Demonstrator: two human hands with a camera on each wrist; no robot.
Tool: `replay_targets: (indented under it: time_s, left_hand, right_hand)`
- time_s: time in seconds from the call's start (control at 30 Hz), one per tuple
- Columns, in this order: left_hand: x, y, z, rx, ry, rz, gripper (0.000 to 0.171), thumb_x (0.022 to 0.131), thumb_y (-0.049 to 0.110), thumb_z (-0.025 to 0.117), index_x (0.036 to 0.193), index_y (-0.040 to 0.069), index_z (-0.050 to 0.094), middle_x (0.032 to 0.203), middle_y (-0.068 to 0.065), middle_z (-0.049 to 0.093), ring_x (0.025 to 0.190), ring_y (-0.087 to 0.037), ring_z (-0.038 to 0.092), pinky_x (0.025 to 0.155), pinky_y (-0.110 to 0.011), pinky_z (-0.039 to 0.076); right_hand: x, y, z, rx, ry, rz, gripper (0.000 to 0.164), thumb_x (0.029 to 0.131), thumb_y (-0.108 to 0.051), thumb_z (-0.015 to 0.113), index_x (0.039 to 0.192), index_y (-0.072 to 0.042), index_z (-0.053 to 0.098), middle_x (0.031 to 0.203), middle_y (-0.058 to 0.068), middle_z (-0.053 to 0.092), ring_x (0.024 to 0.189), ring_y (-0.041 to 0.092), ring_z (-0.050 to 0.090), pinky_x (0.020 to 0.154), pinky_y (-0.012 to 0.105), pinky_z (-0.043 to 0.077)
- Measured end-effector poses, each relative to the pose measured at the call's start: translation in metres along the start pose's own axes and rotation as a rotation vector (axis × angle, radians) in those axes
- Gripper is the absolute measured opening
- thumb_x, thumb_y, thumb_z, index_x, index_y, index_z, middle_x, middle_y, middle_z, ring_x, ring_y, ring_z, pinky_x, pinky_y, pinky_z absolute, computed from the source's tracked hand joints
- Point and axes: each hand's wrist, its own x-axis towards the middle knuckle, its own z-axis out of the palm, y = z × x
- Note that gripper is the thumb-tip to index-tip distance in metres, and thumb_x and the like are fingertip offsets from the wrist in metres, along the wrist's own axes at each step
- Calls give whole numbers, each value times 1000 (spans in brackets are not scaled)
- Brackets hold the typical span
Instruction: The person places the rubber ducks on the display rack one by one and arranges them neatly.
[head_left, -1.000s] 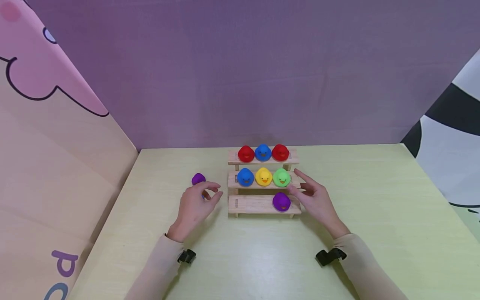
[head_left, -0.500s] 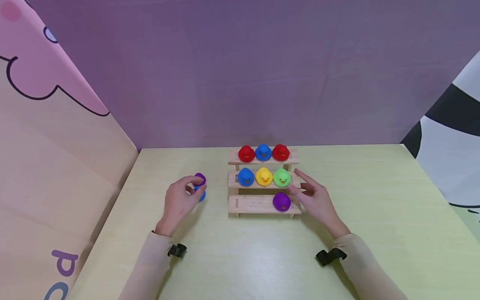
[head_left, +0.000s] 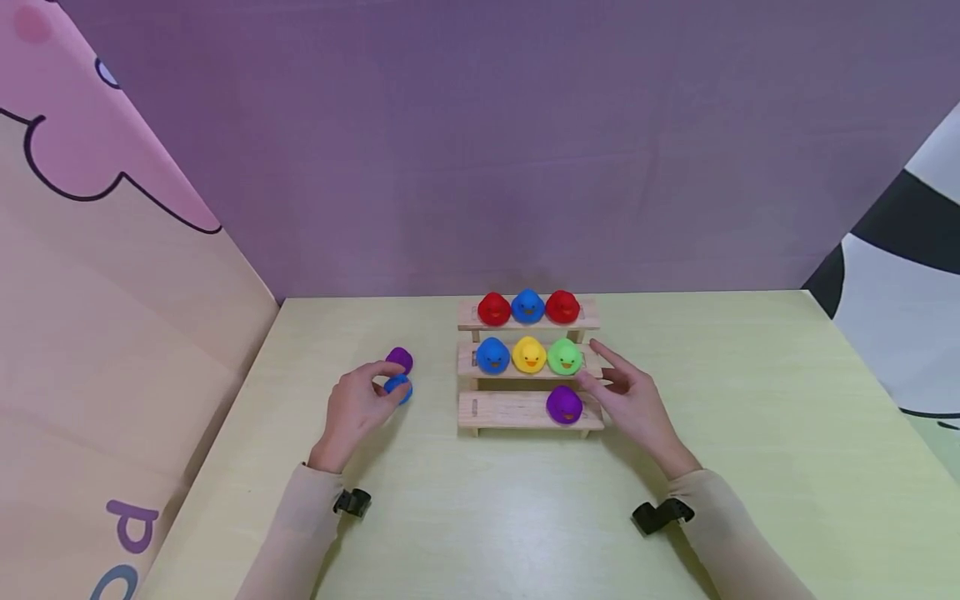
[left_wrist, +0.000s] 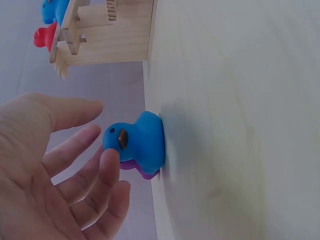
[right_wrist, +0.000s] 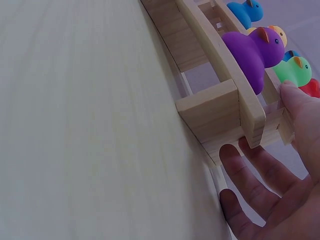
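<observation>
A blue rubber duck (left_wrist: pixel 142 142) stands upright on the table at left. My left hand (head_left: pixel 357 412) is around its head, thumb and fingers curved; in the left wrist view a gap shows between thumb and duck. Just behind it is a purple rubber duck (head_left: pixel 401 359). My right hand (head_left: pixel 633 406) holds the right end of a three-step wooden rack (head_left: pixel 502 408), thumb at the middle step's front and index finger at its back. That step bears a blue, a yellow (head_left: pixel 529 355) and a green duck (head_left: pixel 565 357). Another purple duck (right_wrist: pixel 255 52) sits on the bottom step's right.
On the top step stand a red duck (head_left: pixel 494 309), a blue duck (head_left: pixel 528 307) and a second red duck (head_left: pixel 562 307). The pale table (head_left: pixel 480 517) ends at a purple cloth wall (head_left: pixel 480 150). Printed panels flank both sides.
My left hand has moved left, away from the rack, and then lowered around the blue duck beside the purple one. My right hand has stayed at the rack's end.
</observation>
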Motion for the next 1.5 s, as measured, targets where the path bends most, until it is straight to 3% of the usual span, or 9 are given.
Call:
replay_targets:
  time_s: [0.1,0.13,0.57,0.97,1.5]
  left_hand:
    - [0,-1,0,11,-19,-13,33,93,27,81,123,15,79,88,-7,77,69,-13,64,59,-29,45]
    - [0,-2,0,16,-25,-14,33,92,27,82,123,15,79,90,-7,77,70,-14,65,60,-29,46]
    - [-3,-8,0,12,-65,4,33,93,23,83,123,11,78,121,-10,79,87,-21,73,69,-30,54]
    - [-4,-1,0,11,-33,30,30,93,25,84,120,11,80,116,-12,81,84,-21,74,62,-28,53]
    - [-12,12,3,-53,-67,50,30,93,24,85,121,13,79,107,-7,81,85,-19,73,62,-28,55]
  right_hand:
    - [0,0,0,0,1,-5,67,104,-41,70,164,-24,44,160,24,51,126,44,67,88,15,51]
    - [0,0,0,-1,2,-6,67,104,-41,69,164,-25,44,160,24,51,126,44,67,90,19,54]
    - [-2,3,1,-3,0,4,67,104,-42,69,164,-25,44,160,24,51,129,45,65,86,13,51]
    - [-1,0,0,11,2,-3,67,104,-41,70,163,-25,45,163,21,50,130,45,65,87,12,50]
    - [0,0,0,15,1,-8,67,104,-40,70,164,-25,45,162,22,50,127,44,66,86,11,50]
